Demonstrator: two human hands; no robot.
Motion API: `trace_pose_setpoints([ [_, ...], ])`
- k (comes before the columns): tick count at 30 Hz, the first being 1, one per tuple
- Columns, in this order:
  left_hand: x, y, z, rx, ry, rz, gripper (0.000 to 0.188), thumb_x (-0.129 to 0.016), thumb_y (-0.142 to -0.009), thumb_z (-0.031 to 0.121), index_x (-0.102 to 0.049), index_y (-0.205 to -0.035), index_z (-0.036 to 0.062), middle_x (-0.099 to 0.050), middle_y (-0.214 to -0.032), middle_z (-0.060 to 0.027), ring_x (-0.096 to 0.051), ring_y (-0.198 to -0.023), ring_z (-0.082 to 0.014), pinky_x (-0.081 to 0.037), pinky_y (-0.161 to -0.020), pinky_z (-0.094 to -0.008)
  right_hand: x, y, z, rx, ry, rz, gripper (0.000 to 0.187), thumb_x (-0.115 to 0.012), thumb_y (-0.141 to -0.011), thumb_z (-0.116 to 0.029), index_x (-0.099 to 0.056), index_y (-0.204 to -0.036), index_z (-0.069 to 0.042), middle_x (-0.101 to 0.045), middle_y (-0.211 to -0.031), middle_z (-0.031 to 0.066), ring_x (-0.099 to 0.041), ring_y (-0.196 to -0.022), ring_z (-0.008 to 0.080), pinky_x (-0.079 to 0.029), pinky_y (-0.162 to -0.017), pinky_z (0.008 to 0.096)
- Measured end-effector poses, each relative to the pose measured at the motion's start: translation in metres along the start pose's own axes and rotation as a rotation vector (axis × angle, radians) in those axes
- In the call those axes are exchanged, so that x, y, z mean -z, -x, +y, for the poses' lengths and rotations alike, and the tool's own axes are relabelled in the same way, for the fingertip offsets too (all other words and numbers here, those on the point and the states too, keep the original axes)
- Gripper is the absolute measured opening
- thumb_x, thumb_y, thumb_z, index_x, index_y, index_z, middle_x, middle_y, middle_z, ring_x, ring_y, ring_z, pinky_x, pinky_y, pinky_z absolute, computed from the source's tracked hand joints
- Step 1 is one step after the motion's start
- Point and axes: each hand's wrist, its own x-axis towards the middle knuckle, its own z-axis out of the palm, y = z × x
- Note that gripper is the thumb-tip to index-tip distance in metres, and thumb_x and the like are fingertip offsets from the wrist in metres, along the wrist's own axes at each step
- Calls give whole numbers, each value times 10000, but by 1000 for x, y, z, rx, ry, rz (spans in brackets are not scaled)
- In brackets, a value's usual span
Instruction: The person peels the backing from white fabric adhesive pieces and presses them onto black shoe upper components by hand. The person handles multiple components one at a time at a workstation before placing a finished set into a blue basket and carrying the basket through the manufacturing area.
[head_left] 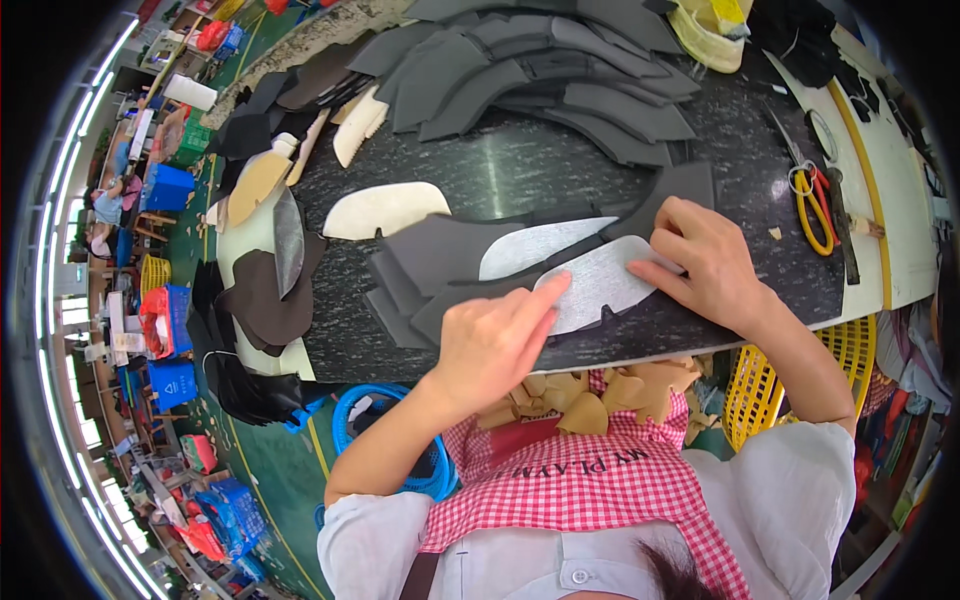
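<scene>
A pale silvery-white curved piece (605,290) with a small notch lies over dark grey shaped sheets (440,250) near the table's front edge. My left hand (495,340) holds its left end, the index fingertip pressing on top and the thumb at the lower edge. My right hand (708,262) has its thumb and curled fingers on the piece's right end; the exact grip underneath is hidden. Just behind, a second silvery piece (540,245) rests on the grey sheets. A cream piece (385,210) of similar outline lies to the left.
Stacked dark grey sheets (540,80) fill the far side. At right lie scissors (795,165) and yellow-handled pliers (815,215). Dark cutouts (268,300) lie at left. A yellow basket (755,395), a blue basket (430,470) and tan scraps (585,410) sit below the front edge.
</scene>
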Motion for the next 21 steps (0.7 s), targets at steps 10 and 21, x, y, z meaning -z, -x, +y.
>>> trace_pose_setpoints([
  [10, 93, -29, -101, 46, -227, 109, 338, -713, -731, 83, -629, -1049, 8, -628, -1030, -142, -601, -956, -296, -474, -843, -346, -1, -135, 40, 45, 30, 182, 329, -661, -806, -285, -558, -991, -33, -555, -1037, 115, -574, -952, 277, -458, -799, 368],
  [21, 69, -66, -106, 353, 623, 155, 306, -585, -896, 148, -590, -1176, 23, -615, -1139, -98, -602, -1011, -155, -460, -896, -282, -48, -182, 55, -49, 501, -60, 952, -773, -627, -366, -300, -1381, -28, -411, -1324, 238, -467, -1187, 377, -438, -922, 446],
])
